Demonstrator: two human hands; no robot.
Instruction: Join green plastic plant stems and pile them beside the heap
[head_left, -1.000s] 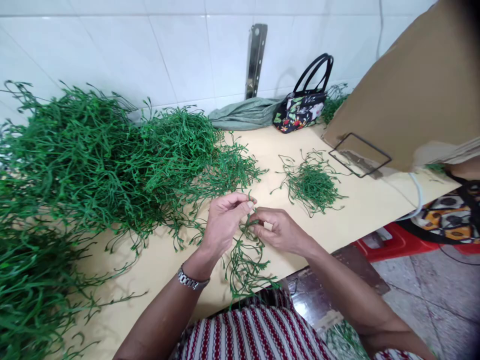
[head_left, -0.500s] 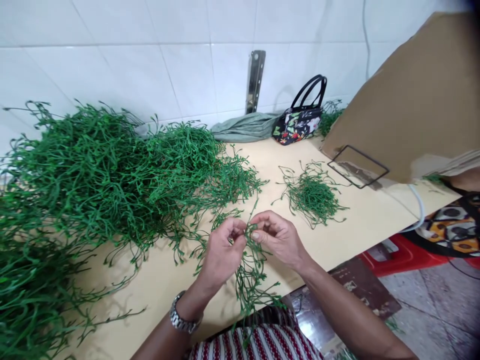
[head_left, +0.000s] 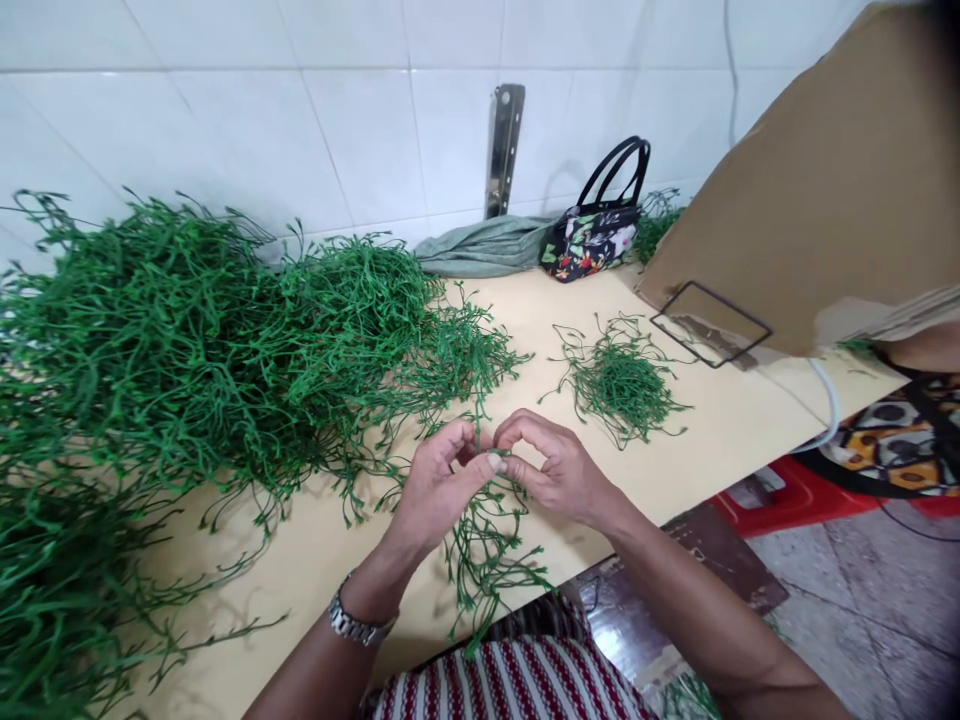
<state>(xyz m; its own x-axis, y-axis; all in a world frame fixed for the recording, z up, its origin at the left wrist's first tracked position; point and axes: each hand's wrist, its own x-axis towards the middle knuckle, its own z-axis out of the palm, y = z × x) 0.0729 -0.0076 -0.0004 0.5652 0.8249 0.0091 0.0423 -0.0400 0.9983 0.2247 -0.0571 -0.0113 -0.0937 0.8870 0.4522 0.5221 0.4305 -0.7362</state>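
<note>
My left hand, with a metal watch on its wrist, pinches thin green plastic stems near the table's front edge. Right beside it, my right hand grips the same stems, and the fingertips of both hands nearly meet. Below my hands, a loose bunch of green stems lies toward the table edge. One stem sticks up between my fingers. A small pile of green stems rests on the table to the right of my hands. The large heap of green stems spreads across the left side.
A flowered bag and a grey-green cloth sit by the tiled wall. At the right, a large cardboard piece leans over the table, with a thin metal frame at its base. A red stool stands below.
Both hands have drawn closer together, and my left thumb now reaches across to the right fingertips. The hanging bunch has shifted slightly left. The whole view has moved a little.
</note>
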